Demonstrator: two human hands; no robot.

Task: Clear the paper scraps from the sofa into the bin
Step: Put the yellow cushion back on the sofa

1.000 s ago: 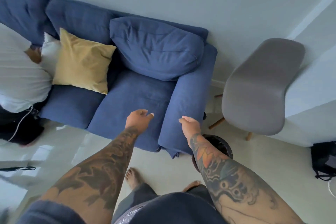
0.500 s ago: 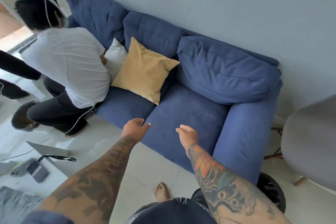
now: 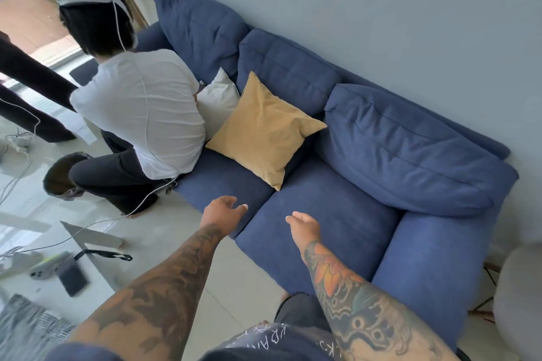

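The blue sofa (image 3: pixel 322 214) sits by the wall. Your left hand (image 3: pixel 218 211) and right hand (image 3: pixel 305 227) hang loose and empty over its front edge. No paper scraps or bin show, so peek behind the yellow cushion (image 3: pixel 264 129).

We see the sofa (image 3: pixel 322 208) along the wall (image 3: pixel 381 9). A cushion (image 3: pixel 264 129) leans at its back near the middle, a second cushion (image 3: pixel 218 99) behind it. A second person (image 3: pixel 140 114) sits on the left end.
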